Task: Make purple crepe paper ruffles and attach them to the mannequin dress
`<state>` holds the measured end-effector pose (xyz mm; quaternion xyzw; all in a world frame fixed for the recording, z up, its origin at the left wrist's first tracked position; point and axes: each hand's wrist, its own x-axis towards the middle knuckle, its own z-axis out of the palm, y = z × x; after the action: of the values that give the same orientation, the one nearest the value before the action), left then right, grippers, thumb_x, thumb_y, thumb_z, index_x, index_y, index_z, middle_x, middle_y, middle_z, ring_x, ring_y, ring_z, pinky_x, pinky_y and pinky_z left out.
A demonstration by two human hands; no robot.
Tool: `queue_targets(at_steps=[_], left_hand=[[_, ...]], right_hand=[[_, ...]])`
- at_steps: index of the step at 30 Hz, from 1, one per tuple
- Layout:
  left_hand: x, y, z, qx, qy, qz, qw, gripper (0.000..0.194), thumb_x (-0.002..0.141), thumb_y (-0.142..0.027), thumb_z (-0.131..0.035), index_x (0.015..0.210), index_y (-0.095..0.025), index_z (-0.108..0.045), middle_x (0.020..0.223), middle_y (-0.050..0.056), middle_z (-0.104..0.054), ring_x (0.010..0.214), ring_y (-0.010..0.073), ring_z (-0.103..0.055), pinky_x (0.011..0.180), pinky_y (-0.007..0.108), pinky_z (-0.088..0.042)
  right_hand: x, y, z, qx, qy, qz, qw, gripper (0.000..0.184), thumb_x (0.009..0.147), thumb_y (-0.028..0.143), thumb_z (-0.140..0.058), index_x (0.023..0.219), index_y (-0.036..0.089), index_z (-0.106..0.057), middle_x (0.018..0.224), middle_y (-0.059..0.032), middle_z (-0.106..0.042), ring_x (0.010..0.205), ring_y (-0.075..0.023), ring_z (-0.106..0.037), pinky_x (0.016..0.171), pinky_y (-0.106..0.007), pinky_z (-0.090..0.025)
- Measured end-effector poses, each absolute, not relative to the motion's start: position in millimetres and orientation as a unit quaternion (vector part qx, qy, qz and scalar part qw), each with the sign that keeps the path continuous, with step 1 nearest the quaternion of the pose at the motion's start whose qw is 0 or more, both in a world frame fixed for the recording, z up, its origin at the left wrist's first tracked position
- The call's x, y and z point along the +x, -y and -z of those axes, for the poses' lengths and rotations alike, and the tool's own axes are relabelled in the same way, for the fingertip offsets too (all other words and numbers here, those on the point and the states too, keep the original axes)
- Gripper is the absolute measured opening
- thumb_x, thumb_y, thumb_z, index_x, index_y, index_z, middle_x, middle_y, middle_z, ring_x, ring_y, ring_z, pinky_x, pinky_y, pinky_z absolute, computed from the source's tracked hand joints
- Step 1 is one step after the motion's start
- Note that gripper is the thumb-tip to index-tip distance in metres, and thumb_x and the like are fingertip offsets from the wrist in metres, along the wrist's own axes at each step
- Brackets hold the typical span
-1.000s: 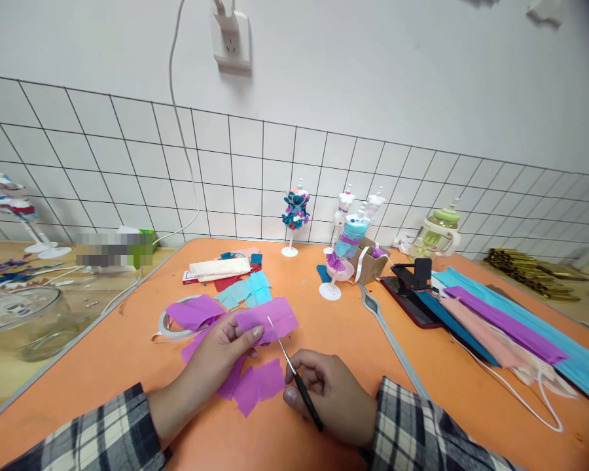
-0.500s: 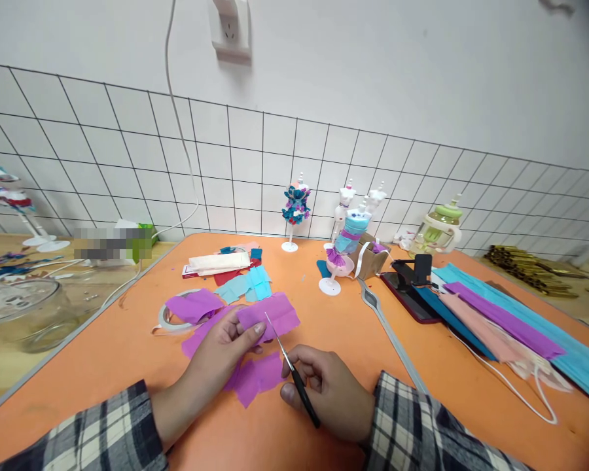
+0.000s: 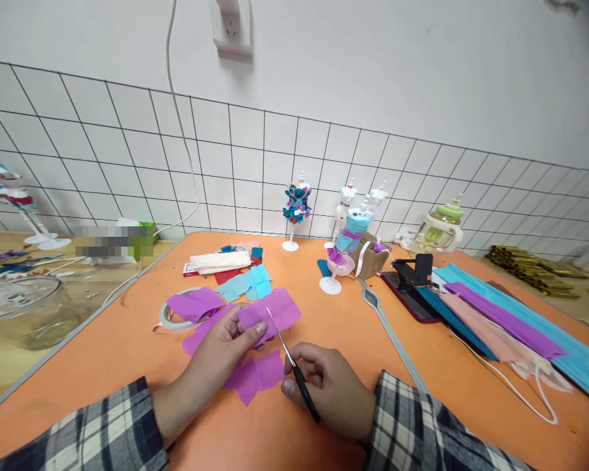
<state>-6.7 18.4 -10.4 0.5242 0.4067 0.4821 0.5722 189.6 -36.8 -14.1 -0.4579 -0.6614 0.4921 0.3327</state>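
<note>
The right hand [image 3: 331, 386], at the lower centre of the frame, has its fingers curled round a thin black-handled tool [image 3: 297, 376], whose metal tip overlaps a purple sheet [image 3: 282, 309] near the middle. The left hand [image 3: 220, 347] pinches that sheet between thumb and fingers at its left end. Just below lie more purple pieces [image 3: 261, 374] on the orange mat [image 3: 201, 422]; to the left, another purple piece [image 3: 196, 303] covers part of a white ring [image 3: 163, 316].

Farther out, right of centre, a pink bowl [image 3: 344, 264] stands behind a dressed figure [image 3: 356, 227]; its contents are hidden. Beside it, a brown box [image 3: 372, 263] has a purple scrap [image 3: 380, 247] at its top, whether inside or on it I cannot tell. Toward the right, a green-lidded bottle [image 3: 434, 235] shows yellow-green through its clear wall. At the left edge sits a clear bowl [image 3: 53, 324]; whether the specks seen through it lie inside is unclear.
</note>
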Motion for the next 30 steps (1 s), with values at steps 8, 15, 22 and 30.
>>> queue_targets(at_steps=[8, 15, 22, 30], left_hand=[[-5, -14, 8, 0.414, -0.386, -0.471, 0.677, 0.027, 0.074, -0.040, -0.079, 0.084, -0.020, -0.066, 0.082, 0.002, -0.068, 0.075, 0.0177, -0.062, 0.060, 0.024, -0.047], [-9, -19, 20, 0.459, -0.412, -0.431, 0.658, 0.030, 0.075, -0.044, -0.077, 0.083, -0.017, -0.068, 0.078, 0.003, -0.069, 0.070, 0.0163, -0.061, 0.064, 0.026, -0.047], [-6, -18, 16, 0.484, -0.443, -0.435, 0.616, 0.035, 0.072, -0.049, -0.078, 0.079, -0.017, -0.066, 0.072, 0.001, -0.068, 0.062, 0.0139, -0.056, 0.059, 0.025, -0.045], [-5, -21, 18, 0.484, -0.459, -0.456, 0.589, 0.041, 0.067, -0.055, -0.080, 0.077, -0.018, -0.063, 0.070, -0.001, -0.066, 0.069, 0.0169, -0.060, 0.065, 0.027, -0.048]], right_hand=[[190, 36, 13, -0.503, 0.696, -0.417, 0.297, 0.012, 0.076, 0.028, -0.070, 0.084, 0.020, -0.065, 0.054, 0.0088, -0.041, 0.051, -0.0082, -0.036, 0.048, -0.021, -0.023], [189, 37, 12, -0.501, 0.709, -0.413, 0.275, 0.014, 0.076, 0.028, -0.069, 0.082, 0.021, -0.059, 0.055, 0.0089, -0.042, 0.050, -0.0081, -0.035, 0.047, -0.021, -0.021], [189, 36, 14, -0.493, 0.691, -0.439, 0.294, 0.012, 0.077, 0.027, -0.068, 0.086, 0.020, -0.062, 0.053, 0.0092, -0.040, 0.048, -0.0076, -0.033, 0.046, -0.021, -0.020], [187, 36, 14, -0.491, 0.677, -0.454, 0.308, 0.012, 0.077, 0.026, -0.069, 0.085, 0.019, -0.064, 0.053, 0.0091, -0.039, 0.048, -0.0071, -0.032, 0.045, -0.020, -0.021]])
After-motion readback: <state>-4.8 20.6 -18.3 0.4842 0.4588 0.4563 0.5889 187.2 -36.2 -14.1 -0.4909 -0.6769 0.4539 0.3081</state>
